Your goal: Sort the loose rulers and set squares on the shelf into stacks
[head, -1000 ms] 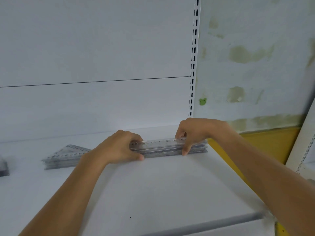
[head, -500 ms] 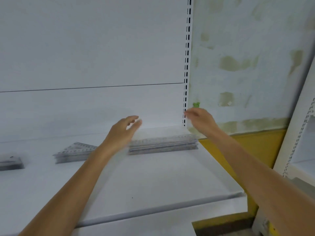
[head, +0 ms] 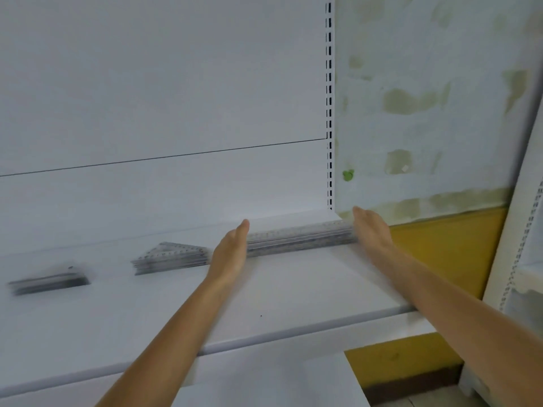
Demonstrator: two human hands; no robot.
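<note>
Shelf (head: 293, 289) is white. Ruler stack (head: 299, 239) is clear-grey w/ tiny dark tick marks; set square stack (head: 170, 257), at its 9 o'clock, looks the same. Post (head: 330, 113) is white w/ black slots. Wall (head: 411, 54) is pale w/ green-brown patches, w/ a yellow band (head: 440, 245) at 6 o'clock. Small spot (head: 348, 175) is bright green.

Clear plastic rulers (head: 299, 237) lie on a smooth matt white shelf (head: 264, 292).

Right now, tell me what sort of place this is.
Probably a stationery shop or stockroom: a white display shelf with a slotted upright, stock-like stacks of rulers and set squares, and a patchy wall beside it.
</note>
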